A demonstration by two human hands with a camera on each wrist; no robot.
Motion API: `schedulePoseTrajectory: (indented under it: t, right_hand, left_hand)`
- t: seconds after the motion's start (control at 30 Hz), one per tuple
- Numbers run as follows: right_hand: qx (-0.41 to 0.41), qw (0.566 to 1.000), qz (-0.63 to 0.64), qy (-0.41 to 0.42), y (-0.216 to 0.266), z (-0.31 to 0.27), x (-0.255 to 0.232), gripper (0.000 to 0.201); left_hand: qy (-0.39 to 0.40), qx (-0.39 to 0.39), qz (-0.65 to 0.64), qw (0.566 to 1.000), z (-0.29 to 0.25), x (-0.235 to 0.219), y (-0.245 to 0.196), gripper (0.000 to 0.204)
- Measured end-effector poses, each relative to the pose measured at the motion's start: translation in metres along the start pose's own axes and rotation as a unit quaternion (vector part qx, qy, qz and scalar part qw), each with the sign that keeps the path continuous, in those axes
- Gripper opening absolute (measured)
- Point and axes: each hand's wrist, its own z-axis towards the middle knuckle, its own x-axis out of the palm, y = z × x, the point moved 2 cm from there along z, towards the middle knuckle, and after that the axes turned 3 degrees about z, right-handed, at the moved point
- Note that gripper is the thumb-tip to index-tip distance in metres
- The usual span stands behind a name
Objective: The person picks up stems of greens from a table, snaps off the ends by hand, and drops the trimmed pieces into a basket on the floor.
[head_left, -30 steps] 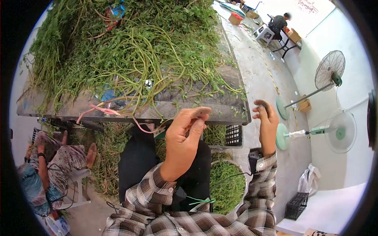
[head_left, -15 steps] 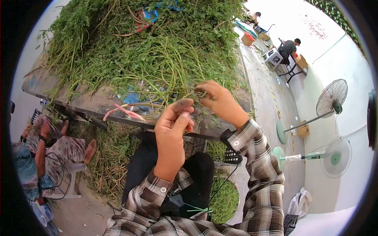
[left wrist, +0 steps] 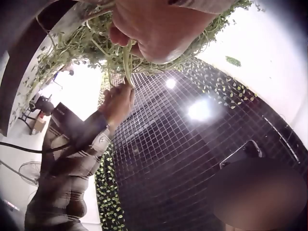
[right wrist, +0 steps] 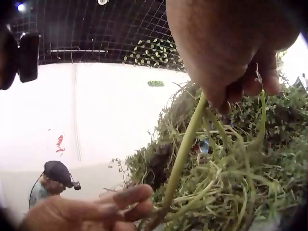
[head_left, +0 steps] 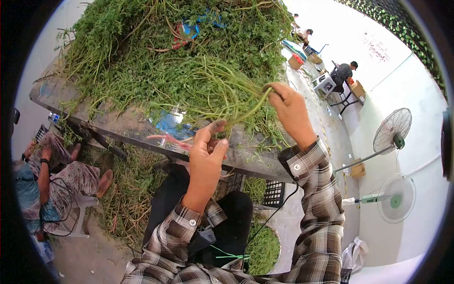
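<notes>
Stem point(head_left: 246, 113) between both hands' fingers point(head_left: 215, 128) (taut)

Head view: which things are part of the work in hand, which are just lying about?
In hand:
- green stem, stretched between both hands
- right hand, gripping its upper end
- left hand, pinching its lower end
- heap of greens on the table

Lying about:
- pink ties at the table edge
- two standing fans
- black crate

Bright daylight, fisheye vignette, blown-out background glare.
</notes>
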Motion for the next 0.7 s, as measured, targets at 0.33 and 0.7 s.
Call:
schedulePoseTrajectory:
  t: [0.33, 0.7]
  right_hand:
    - [0.041, 0.995, 0.068, -0.054, 0.0, 0.01, -0.02, 0.019]
    - [0.073, 0.997, 0.009, -0.025, -0.009, 0.004, -0.024, 0.024]
  left_hand:
    - [0.025, 0.102, 0.183, 0.977, 0.005, 0.011, -0.002, 0.042]
    - [0.026, 0.242, 0.429, 0.87, 0.046, 0.022, 0.003, 0.032]
